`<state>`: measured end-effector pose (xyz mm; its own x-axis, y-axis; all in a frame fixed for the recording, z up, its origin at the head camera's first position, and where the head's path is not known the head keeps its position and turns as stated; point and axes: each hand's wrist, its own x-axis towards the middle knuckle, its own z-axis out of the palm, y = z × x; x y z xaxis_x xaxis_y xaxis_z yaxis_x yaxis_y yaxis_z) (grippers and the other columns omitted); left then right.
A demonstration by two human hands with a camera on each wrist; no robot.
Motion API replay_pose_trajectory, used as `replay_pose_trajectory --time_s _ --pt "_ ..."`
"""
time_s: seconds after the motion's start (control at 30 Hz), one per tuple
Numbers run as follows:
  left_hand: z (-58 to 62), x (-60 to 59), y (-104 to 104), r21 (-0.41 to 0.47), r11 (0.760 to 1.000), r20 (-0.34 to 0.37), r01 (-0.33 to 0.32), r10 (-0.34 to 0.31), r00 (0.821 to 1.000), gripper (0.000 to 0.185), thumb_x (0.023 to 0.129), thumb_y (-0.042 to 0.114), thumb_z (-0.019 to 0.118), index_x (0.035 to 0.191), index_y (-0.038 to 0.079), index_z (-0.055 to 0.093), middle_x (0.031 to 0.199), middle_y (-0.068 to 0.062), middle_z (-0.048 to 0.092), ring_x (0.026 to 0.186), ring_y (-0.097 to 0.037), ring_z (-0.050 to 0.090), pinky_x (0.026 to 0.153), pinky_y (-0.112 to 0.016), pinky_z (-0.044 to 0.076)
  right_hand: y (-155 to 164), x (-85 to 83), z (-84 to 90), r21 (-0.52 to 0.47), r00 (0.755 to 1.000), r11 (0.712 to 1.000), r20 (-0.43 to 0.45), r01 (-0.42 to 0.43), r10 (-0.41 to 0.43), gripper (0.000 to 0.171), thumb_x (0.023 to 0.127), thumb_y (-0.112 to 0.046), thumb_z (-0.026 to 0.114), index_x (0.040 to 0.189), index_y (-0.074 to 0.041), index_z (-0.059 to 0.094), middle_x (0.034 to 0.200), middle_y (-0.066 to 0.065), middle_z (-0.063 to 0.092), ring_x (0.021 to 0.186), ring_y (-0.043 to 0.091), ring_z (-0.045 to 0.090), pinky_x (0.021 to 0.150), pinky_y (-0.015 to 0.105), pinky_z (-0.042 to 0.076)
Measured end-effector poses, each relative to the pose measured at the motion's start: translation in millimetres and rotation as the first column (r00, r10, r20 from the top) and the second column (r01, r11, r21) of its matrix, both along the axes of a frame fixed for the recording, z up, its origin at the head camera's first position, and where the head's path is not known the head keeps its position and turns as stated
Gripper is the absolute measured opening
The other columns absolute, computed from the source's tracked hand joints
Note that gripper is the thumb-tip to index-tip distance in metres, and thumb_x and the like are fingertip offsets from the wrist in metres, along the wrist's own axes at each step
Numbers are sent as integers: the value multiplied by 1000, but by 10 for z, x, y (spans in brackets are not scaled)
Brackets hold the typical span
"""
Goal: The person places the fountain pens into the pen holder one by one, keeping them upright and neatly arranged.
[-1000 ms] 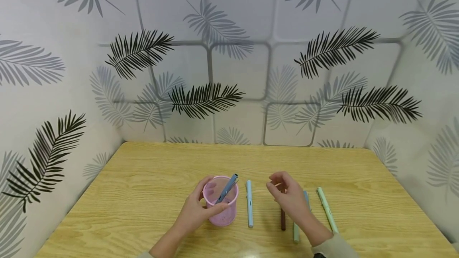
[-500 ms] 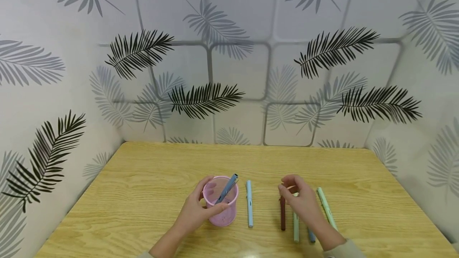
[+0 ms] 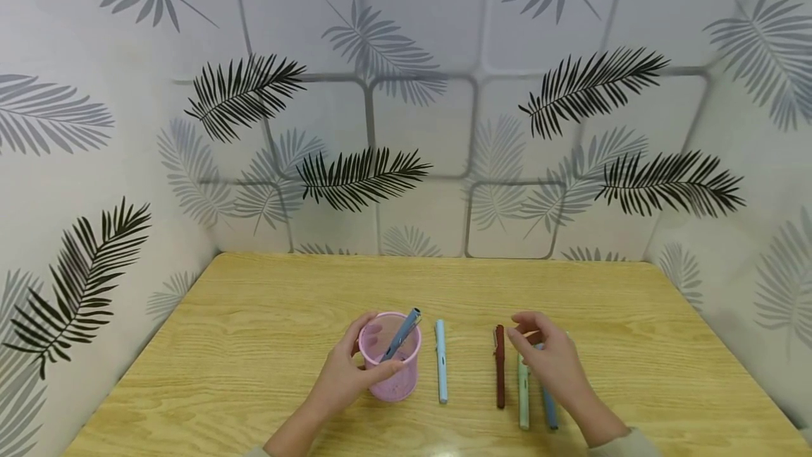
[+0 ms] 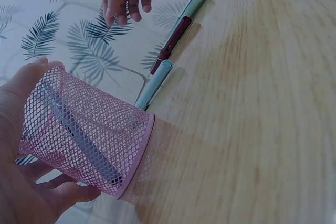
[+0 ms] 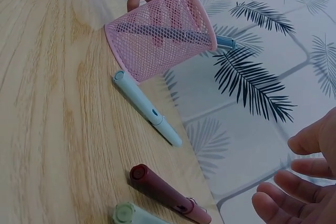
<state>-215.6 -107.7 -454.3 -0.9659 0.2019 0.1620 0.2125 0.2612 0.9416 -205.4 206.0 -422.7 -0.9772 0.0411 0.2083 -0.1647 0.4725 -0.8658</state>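
Note:
A pink mesh cup [image 3: 396,372] stands on the wooden table [image 3: 266,316], and my left hand [image 3: 352,365] grips it from the left. A grey-blue pen [image 3: 404,332] leans inside it. Right of the cup lie a light blue pen [image 3: 440,362], a dark red pen [image 3: 499,367], a pale green pen [image 3: 523,397] and a blue pen [image 3: 550,409]. My right hand [image 3: 531,344] hovers over the far ends of the green and blue pens, fingers loosely curled and holding nothing. The right wrist view shows its empty fingers [image 5: 294,192] beyond the dark red pen [image 5: 168,195].
Leaf-patterned walls [image 3: 406,125] close the table in at the back and on both sides. Bare wood stretches behind the pens and to the left of the cup. The table's near edge runs just below my forearms.
My right hand has moved right, from near the dark red pen to above the green and blue pens, uncovering the dark red pen. The left hand and the cup have stayed still.

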Motion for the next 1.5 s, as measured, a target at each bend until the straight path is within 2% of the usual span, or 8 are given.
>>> replay_pose_trajectory --time_s 0.23,0.43,0.63,0.87,0.93,1.13,1.5 --pt "-3 10 3 12 1000 7 3 -4 1000 81 73 33 80 140 24 37 134 -8 44 118 -33 47 80 -32 51 103 23 -9 29 1000 1000 16 12 -13 30 92 -24 61 114 -4 59 100 11 59 81 19 56 60 30 54" --pt "-10 14 4 1 1000 4 2 -2 1000 81 72 34 80 140 24 37 134 -8 44 117 -33 47 79 -32 51 211 40 -24 110 1000 994 3 22 -23 31 93 -26 59 114 -4 59 100 9 61 84 19 56 61 26 49" --pt "-12 23 4 6 1000 8 10 -10 1000 81 73 32 80 140 24 36 135 -8 43 119 -34 46 80 -33 51 326 64 -26 106 1000 994 20 22 -24 36 92 -28 59 116 -1 58 102 10 60 82 18 56 59 26 50" --pt "257 155 49 8 1000 20 9 -9 1000 82 75 24 79 142 14 33 137 -15 41 120 -40 43 84 -41 50 446 67 -20 141 999 989 7 39 -41 36 93 -27 59 115 1 57 101 12 59 78 17 55 57 27 52" --pt "229 135 46 6 1000 16 8 -9 1000 82 75 24 79 142 15 34 137 -15 41 120 -39 43 84 -41 50 481 69 -10 163 998 985 9 57 -59 36 93 -26 59 115 1 57 100 12 60 77 17 55 56 26 51" --pt "42 26 23 4 1000 12 -8 7 1000 82 73 28 80 141 22 35 136 -9 43 120 -35 44 83 -38 50 597 51 -13 216 993 971 22 104 -112 38 93 -29 58 115 1 57 100 13 61 77 17 56 56 25 48" --pt "24 21 18 3 1000 -4 -8 8 1000 82 72 33 81 140 27 36 134 -5 45 116 -32 48 82 -36 50 765 8 -133 284 985 948 59 142 -165 37 92 -23 60 115 5 55 96 15 62 81 27 61 58 29 49"
